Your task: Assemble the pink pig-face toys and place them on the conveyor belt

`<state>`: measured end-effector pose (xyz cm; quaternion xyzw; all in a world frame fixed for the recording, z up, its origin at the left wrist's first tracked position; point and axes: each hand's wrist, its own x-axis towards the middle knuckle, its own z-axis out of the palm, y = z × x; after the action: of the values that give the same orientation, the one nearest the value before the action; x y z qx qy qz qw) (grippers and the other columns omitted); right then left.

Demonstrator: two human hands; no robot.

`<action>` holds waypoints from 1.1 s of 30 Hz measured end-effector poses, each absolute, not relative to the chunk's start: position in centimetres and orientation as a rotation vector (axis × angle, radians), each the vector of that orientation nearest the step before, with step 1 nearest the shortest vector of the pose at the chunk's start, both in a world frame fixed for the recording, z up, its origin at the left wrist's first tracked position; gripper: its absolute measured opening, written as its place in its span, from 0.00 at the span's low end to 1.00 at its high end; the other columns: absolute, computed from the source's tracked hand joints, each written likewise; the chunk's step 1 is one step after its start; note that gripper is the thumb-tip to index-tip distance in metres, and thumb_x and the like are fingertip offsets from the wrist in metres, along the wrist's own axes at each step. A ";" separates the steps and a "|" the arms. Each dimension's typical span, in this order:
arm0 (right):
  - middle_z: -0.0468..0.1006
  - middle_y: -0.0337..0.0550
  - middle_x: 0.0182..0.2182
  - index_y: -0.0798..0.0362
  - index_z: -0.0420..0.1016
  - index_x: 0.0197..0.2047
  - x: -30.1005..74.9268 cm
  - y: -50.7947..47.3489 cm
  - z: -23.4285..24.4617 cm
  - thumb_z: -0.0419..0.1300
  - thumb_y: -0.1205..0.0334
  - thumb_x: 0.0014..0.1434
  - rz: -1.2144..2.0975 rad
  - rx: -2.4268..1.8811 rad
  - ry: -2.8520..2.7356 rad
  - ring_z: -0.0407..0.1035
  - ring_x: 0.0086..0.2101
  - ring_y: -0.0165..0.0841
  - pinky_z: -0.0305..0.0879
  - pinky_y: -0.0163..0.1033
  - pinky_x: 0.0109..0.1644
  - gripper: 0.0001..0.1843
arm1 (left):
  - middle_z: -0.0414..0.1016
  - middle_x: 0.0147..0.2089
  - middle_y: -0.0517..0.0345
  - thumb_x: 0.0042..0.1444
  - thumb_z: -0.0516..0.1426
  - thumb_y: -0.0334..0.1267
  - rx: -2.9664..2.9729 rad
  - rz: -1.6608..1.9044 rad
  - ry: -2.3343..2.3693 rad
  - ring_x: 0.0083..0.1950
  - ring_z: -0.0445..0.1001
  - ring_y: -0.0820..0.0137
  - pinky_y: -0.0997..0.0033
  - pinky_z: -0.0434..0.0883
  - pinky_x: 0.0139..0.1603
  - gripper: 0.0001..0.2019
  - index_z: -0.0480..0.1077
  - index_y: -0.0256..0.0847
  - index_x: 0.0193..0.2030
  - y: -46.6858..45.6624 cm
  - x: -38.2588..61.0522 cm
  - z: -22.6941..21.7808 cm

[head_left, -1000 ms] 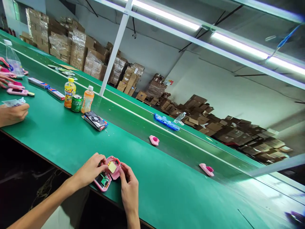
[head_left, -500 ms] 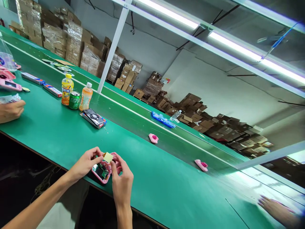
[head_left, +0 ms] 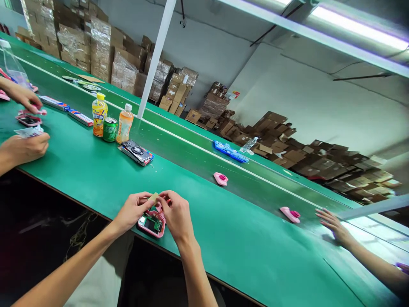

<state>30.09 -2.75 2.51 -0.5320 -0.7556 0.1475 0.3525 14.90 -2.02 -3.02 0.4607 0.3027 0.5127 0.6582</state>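
Note:
An opened pink toy camera casing (head_left: 162, 232) lies near the table's front edge, its green circuit board (head_left: 153, 224) facing up. Just above it, my left hand (head_left: 136, 211) pinches a thin pale yellow square piece (head_left: 154, 198), tilted nearly edge-on. My right hand (head_left: 179, 215) is closed at the other side of that piece, thumb and fingertips on it. Red wiring and another pink part of the shell show between the hands, partly hidden by my fingers.
Beyond my hands lie a phone on a box (head_left: 136, 152), a green can (head_left: 110, 129) and two drink bottles (head_left: 124, 123). Pink camera parts (head_left: 221, 178) sit on the conveyor belt. Co-workers' hands are at left (head_left: 28, 147) and right (head_left: 335, 228).
The yellow piece has tipped from face-up to nearly edge-on, and my right hand has closed in on it. The right co-worker's hand reached to the belt; another hand appeared at left.

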 end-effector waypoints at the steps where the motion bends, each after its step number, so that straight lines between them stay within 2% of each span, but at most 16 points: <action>1: 0.82 0.44 0.35 0.51 0.77 0.37 30.0 -2.7 2.5 0.57 0.65 0.64 0.310 -1.384 -1.985 0.74 0.35 0.35 0.68 0.38 0.42 0.07 | 0.83 0.38 0.52 0.52 0.68 0.55 1.042 1.171 0.693 0.41 0.81 0.63 0.69 0.76 0.42 0.24 0.77 0.34 0.44 -2.0 14.9 -3.1; 6: 0.79 0.42 0.33 0.51 0.74 0.35 29.8 -2.3 2.7 0.57 0.68 0.65 0.255 -1.387 -2.035 0.72 0.33 0.34 0.67 0.38 0.41 0.07 | 0.82 0.32 0.55 0.49 0.69 0.57 1.011 1.189 0.713 0.34 0.80 0.66 0.70 0.76 0.37 0.26 0.76 0.35 0.43 -2.1 15.0 -3.2; 11: 0.74 0.40 0.31 0.51 0.68 0.32 29.8 -1.6 2.7 0.55 0.72 0.64 0.271 -1.354 -2.167 0.69 0.31 0.33 0.66 0.37 0.38 0.09 | 0.82 0.35 0.54 0.50 0.68 0.58 1.032 1.185 0.751 0.37 0.78 0.64 0.69 0.74 0.39 0.26 0.78 0.35 0.44 -2.2 14.9 -2.9; 16: 0.71 0.44 0.36 0.52 0.66 0.37 29.6 -2.0 2.1 0.50 0.79 0.62 -0.032 -1.325 -2.425 0.66 0.34 0.35 0.66 0.39 0.39 0.12 | 0.78 0.31 0.57 0.56 0.64 0.59 1.020 1.164 0.706 0.34 0.71 0.71 0.75 0.68 0.36 0.24 0.80 0.34 0.34 -1.7 14.3 -2.7; 18: 0.71 0.45 0.37 0.53 0.66 0.39 29.5 -2.3 2.0 0.50 0.80 0.62 -0.159 -1.301 -2.529 0.66 0.36 0.37 0.67 0.39 0.38 0.13 | 0.79 0.32 0.56 0.56 0.64 0.59 1.016 1.116 0.664 0.34 0.71 0.71 0.75 0.68 0.37 0.24 0.81 0.34 0.35 -1.4 13.9 -2.7; 21: 0.73 0.48 0.38 0.54 0.68 0.42 29.4 -2.9 1.9 0.49 0.79 0.65 -0.315 -1.246 -2.611 0.66 0.38 0.39 0.69 0.41 0.39 0.12 | 0.81 0.40 0.51 0.57 0.66 0.55 0.970 0.996 0.554 0.40 0.75 0.69 0.74 0.70 0.43 0.21 0.81 0.36 0.43 -1.2 13.3 -2.6; 24: 0.75 0.51 0.42 0.56 0.69 0.44 29.2 -3.9 1.9 0.48 0.76 0.68 -0.383 -1.157 -2.598 0.68 0.42 0.40 0.71 0.44 0.47 0.11 | 0.82 0.45 0.50 0.58 0.66 0.51 0.919 0.920 0.494 0.46 0.76 0.67 0.73 0.70 0.50 0.19 0.82 0.38 0.47 -1.4 13.1 -2.5; 26: 0.75 0.54 0.45 0.57 0.68 0.46 29.1 -5.3 1.9 0.46 0.75 0.70 -0.333 -1.110 -2.529 0.68 0.46 0.40 0.71 0.46 0.52 0.12 | 0.82 0.44 0.51 0.57 0.67 0.51 0.927 0.927 0.545 0.46 0.76 0.67 0.71 0.70 0.52 0.19 0.82 0.38 0.48 -1.6 13.3 -2.4; 28: 0.76 0.53 0.45 0.57 0.68 0.47 29.4 -7.8 1.5 0.43 0.74 0.71 -0.190 -1.094 -2.419 0.70 0.44 0.38 0.71 0.44 0.52 0.13 | 0.82 0.43 0.52 0.55 0.68 0.53 0.924 0.967 0.655 0.44 0.75 0.67 0.71 0.70 0.52 0.22 0.82 0.38 0.48 -1.7 13.6 -2.4; 31: 0.75 0.43 0.34 0.51 0.68 0.44 31.9 -14.3 0.2 0.40 0.72 0.72 0.127 -1.232 -2.246 0.71 0.33 0.32 0.73 0.36 0.40 0.16 | 0.81 0.41 0.55 0.51 0.69 0.55 0.867 1.043 0.792 0.41 0.74 0.69 0.73 0.71 0.47 0.25 0.82 0.39 0.49 -2.0 13.8 -2.6; 33: 0.75 0.40 0.31 0.47 0.70 0.38 35.0 -20.3 -0.8 0.42 0.64 0.74 0.239 -1.529 -2.085 0.72 0.30 0.32 0.74 0.34 0.35 0.17 | 0.80 0.41 0.56 0.51 0.69 0.56 0.823 1.075 0.809 0.40 0.73 0.71 0.74 0.71 0.45 0.26 0.82 0.40 0.51 -2.2 13.7 -2.6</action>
<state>35.03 -20.32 -0.80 -0.5670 -0.7734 0.0886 0.2692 13.70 -2.16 -2.59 0.3700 0.3639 0.4837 0.7048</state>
